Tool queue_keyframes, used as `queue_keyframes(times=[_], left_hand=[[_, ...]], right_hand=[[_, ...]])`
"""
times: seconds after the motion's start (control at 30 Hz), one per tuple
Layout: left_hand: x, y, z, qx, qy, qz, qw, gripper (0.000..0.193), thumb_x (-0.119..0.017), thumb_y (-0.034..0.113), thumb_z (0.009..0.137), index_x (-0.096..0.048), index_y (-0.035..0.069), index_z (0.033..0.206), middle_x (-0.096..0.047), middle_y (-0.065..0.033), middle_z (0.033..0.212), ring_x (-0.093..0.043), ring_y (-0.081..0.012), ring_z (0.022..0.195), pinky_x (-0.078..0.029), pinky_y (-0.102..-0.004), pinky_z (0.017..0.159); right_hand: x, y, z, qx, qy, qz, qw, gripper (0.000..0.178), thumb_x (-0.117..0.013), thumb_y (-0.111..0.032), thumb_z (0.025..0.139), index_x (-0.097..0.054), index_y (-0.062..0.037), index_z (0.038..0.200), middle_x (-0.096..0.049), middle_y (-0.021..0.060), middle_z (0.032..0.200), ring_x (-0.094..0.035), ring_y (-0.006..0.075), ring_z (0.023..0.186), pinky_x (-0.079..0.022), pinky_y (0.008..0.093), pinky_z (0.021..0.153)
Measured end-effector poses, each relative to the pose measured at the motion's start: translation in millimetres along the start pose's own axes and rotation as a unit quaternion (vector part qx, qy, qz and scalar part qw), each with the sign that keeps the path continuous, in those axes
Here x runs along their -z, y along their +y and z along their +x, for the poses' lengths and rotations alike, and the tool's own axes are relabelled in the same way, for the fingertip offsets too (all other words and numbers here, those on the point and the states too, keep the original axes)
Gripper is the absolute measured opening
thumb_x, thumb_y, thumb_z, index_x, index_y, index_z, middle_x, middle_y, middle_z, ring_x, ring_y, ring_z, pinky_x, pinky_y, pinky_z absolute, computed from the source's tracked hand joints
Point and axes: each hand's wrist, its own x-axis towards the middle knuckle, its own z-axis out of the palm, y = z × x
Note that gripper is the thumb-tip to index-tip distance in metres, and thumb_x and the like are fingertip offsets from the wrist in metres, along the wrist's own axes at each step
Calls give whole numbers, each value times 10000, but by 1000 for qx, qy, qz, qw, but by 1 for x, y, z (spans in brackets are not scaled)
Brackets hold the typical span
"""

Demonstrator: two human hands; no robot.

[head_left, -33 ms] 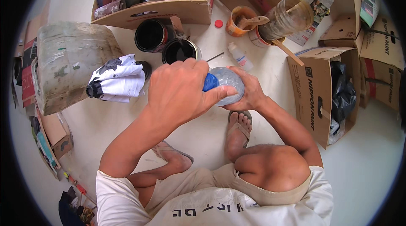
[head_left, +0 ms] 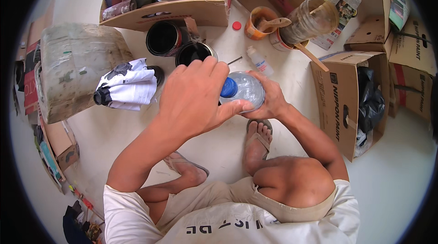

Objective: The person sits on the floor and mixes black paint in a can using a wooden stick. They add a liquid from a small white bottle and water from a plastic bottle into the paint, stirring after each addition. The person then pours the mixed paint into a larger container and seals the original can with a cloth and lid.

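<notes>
Between my hands is a clear plastic bottle (head_left: 252,89) with a blue cap (head_left: 229,87), its cap end tilted up toward the left. My right hand (head_left: 273,97) wraps round the bottle's body from the right. Curled over the cap end is my left hand (head_left: 194,91), its thumb pressed along the bottle's side; its fingertips are hidden behind the knuckles. Just beyond my hands, on the floor, stand two open cans of dark paint, one (head_left: 163,38) at the left and one (head_left: 193,53) closer. A small clear squeeze bottle (head_left: 259,60) lies behind the plastic bottle.
A paint-stained jerrycan (head_left: 82,66) and a black-stained white cloth (head_left: 130,84) are at left. An orange tub (head_left: 261,24) with a brush and a can (head_left: 279,42) under a clear jar (head_left: 315,13) stand far right. Cardboard boxes (head_left: 340,102) line the right; a red cap (head_left: 236,26) lies behind.
My left hand has shifted slightly on the bottle, and more of the blue cap shows. The bottle and my right hand have barely moved.
</notes>
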Motion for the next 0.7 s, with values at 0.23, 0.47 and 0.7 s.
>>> queue_keyframes(times=[0.23, 0.47, 0.7], left_hand=[[1, -21, -12, -57, -28, -85, 994, 390, -733, 246, 925, -612, 45, 1237, -622, -113, 1060, -622, -331, 973, -499, -436, 805], [-10, -26, -5, 134, -16, -132, 982, 399, -700, 405, 988, -657, 9, 970, -641, -192, 712, -630, -384, 664, -486, -476, 643], [-7, -69, -15, 257, 11, -203, 945, 594, -536, 499, 1057, -600, -23, 781, -535, -129, 591, -487, -251, 563, -414, -430, 582]], right_hand=[[11, 0, 16, -11, -43, -2, 999, 947, -987, -350, 608, -546, -47, 1390, -719, 159, 1236, -747, 329, 1059, -602, 412, 908], [19, 0, 32, -29, -97, -29, 994, 924, -970, -369, 631, -554, -55, 1394, -715, 168, 1238, -731, 343, 1070, -575, 433, 933], [25, -3, 51, -85, -161, -100, 978, 956, -938, -422, 653, -529, -39, 1428, -710, 197, 1236, -716, 383, 1095, -569, 450, 955]])
